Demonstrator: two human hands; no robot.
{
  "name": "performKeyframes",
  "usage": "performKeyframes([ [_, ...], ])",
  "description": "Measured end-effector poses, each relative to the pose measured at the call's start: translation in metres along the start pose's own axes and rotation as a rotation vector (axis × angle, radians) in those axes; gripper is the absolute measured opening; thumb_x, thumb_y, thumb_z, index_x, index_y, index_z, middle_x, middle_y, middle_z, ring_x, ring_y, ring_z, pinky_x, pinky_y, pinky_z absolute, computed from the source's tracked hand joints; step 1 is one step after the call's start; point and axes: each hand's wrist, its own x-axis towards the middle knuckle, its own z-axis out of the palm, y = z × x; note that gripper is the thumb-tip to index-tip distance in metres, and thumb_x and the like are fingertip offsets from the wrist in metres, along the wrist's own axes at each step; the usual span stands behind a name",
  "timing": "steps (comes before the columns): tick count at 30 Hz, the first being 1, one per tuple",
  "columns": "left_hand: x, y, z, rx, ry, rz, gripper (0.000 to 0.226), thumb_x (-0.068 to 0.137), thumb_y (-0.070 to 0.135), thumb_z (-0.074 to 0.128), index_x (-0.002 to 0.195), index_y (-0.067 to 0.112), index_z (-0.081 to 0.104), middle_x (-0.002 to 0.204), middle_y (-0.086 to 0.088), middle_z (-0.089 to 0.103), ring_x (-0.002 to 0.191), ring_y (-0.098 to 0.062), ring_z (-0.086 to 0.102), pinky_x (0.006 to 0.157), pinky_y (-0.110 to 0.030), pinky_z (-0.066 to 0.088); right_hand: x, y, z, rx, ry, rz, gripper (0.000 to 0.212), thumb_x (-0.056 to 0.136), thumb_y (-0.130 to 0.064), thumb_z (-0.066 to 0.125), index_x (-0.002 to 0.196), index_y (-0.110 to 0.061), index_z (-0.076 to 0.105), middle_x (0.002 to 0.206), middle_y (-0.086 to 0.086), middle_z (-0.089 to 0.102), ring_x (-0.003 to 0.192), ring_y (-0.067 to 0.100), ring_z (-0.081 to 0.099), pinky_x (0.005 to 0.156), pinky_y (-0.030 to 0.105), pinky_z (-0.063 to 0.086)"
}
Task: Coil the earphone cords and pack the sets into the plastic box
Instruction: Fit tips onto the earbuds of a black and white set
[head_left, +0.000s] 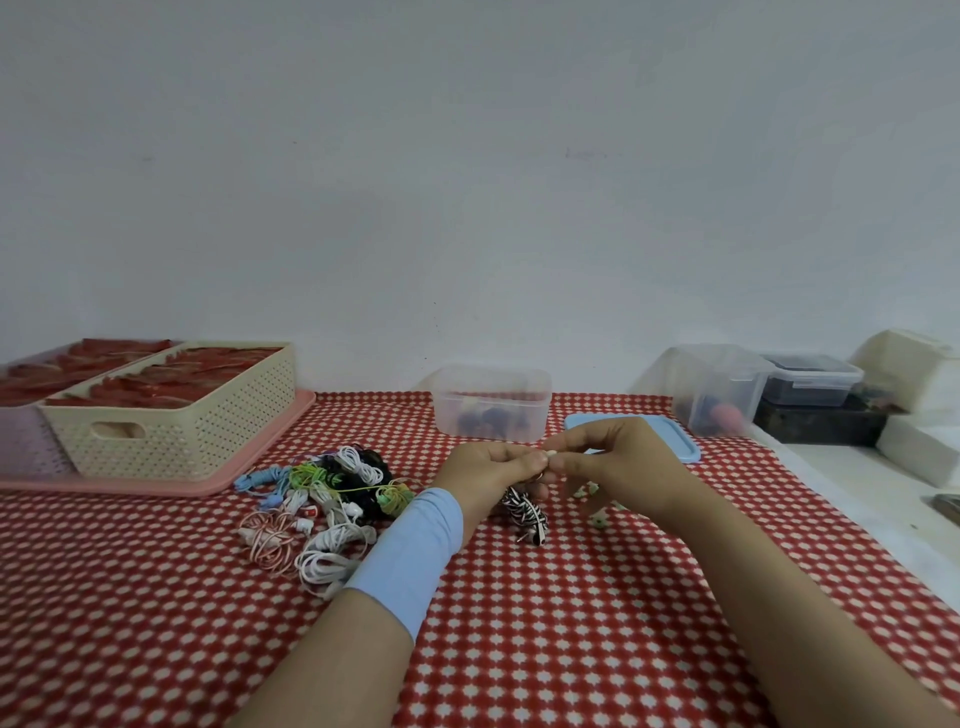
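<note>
My left hand (493, 467) and my right hand (613, 457) meet above the red dotted tablecloth (571, 623) and together pinch a small pale earbud (551, 456) of an earphone set. A pale cord end (597, 519) hangs below my right hand. A black-and-white striped coiled set (527, 512) lies just under my left hand. A pile of tangled earphones (322, 499) in white, black, green, blue and pink lies to the left. The clear plastic box (491, 402) stands behind my hands with a few dark sets inside. Its blue lid (680, 441) lies to the right.
A cream perforated basket (171, 415) with red items sits on a pink tray (208, 483) at the far left. More clear containers (722, 389) and white blocks (914, 374) stand at the back right, off the cloth.
</note>
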Motion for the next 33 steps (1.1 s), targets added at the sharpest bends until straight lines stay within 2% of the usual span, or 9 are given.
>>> performKeyframes([
  [3,-0.002,0.0,0.002,-0.022,-0.002,-0.026,0.012,0.089,0.019,0.071,0.096,0.011,0.077,0.089,-0.007,0.077,0.078,-0.014,0.073,0.074,-0.021,0.054,0.001,0.001,0.002,-0.017,0.038,-0.023,0.008,0.088,-0.01,0.076,0.091,-0.016,0.08,0.081,0.008,0.077,0.071,0.023,0.074,0.058,0.035,0.063],
  [6,-0.002,0.001,0.004,-0.088,0.0,-0.051,0.014,0.088,0.019,0.071,0.097,0.009,0.076,0.092,-0.009,0.077,0.077,-0.015,0.072,0.074,-0.024,0.055,0.003,0.002,0.002,0.007,0.089,-0.064,0.014,0.086,-0.008,0.076,0.1,-0.013,0.079,0.083,0.009,0.078,0.072,0.03,0.075,0.053,0.032,0.061],
  [10,-0.002,0.005,0.006,-0.144,-0.009,-0.051,0.017,0.09,0.012,0.069,0.104,0.004,0.074,0.089,-0.007,0.076,0.07,-0.012,0.07,0.074,-0.023,0.059,0.002,0.0,-0.002,-0.034,0.058,-0.099,0.01,0.087,-0.009,0.076,0.094,-0.014,0.081,0.08,0.005,0.078,0.067,0.022,0.073,0.057,0.036,0.061],
  [16,-0.001,0.005,0.009,-0.042,-0.005,-0.004,0.017,0.089,0.019,0.071,0.101,0.009,0.076,0.09,-0.006,0.076,0.073,-0.011,0.07,0.077,-0.023,0.056,0.0,-0.003,-0.012,-0.056,0.029,-0.088,0.009,0.085,-0.008,0.077,0.091,-0.014,0.08,0.078,0.005,0.077,0.068,0.019,0.074,0.06,0.035,0.062],
  [21,-0.002,0.007,0.01,0.153,0.044,0.105,0.014,0.088,0.018,0.072,0.099,0.013,0.077,0.081,0.0,0.077,0.072,-0.005,0.071,0.067,-0.01,0.052,-0.002,-0.006,-0.014,-0.012,0.001,-0.028,0.007,0.088,-0.012,0.075,0.094,-0.011,0.079,0.082,0.006,0.077,0.07,0.019,0.073,0.06,0.032,0.061],
  [23,-0.002,0.008,0.01,0.162,0.051,0.129,0.014,0.086,0.017,0.074,0.1,0.014,0.077,0.087,0.001,0.077,0.077,-0.006,0.072,0.073,-0.013,0.054,-0.004,-0.007,-0.017,0.076,-0.023,0.033,0.013,0.089,-0.016,0.074,0.101,-0.01,0.078,0.087,0.007,0.078,0.074,0.021,0.074,0.061,0.031,0.06],
  [26,-0.001,0.007,0.011,0.204,0.06,0.169,0.011,0.083,0.018,0.077,0.094,0.018,0.078,0.086,0.003,0.077,0.083,-0.009,0.073,0.083,-0.021,0.056,-0.004,-0.007,-0.018,0.088,-0.028,0.059,0.011,0.089,-0.014,0.074,0.098,-0.011,0.08,0.087,0.008,0.078,0.073,0.019,0.072,0.062,0.031,0.061],
  [31,0.0,0.007,0.012,0.236,0.084,0.213,0.013,0.081,0.015,0.079,0.081,0.026,0.074,0.08,0.008,0.076,0.078,-0.006,0.073,0.077,-0.018,0.056,-0.003,-0.007,-0.016,0.038,0.0,0.036,0.01,0.089,-0.012,0.074,0.097,-0.012,0.08,0.085,0.009,0.078,0.069,0.019,0.071,0.058,0.028,0.06],
  [33,0.001,0.005,0.012,0.28,0.103,0.23,0.014,0.08,0.016,0.08,0.08,0.028,0.073,0.082,0.007,0.076,0.079,-0.007,0.073,0.079,-0.021,0.057,-0.002,-0.006,-0.017,0.013,0.003,0.02,0.009,0.088,-0.013,0.075,0.096,-0.012,0.08,0.084,0.008,0.078,0.069,0.018,0.072,0.058,0.027,0.059],
])
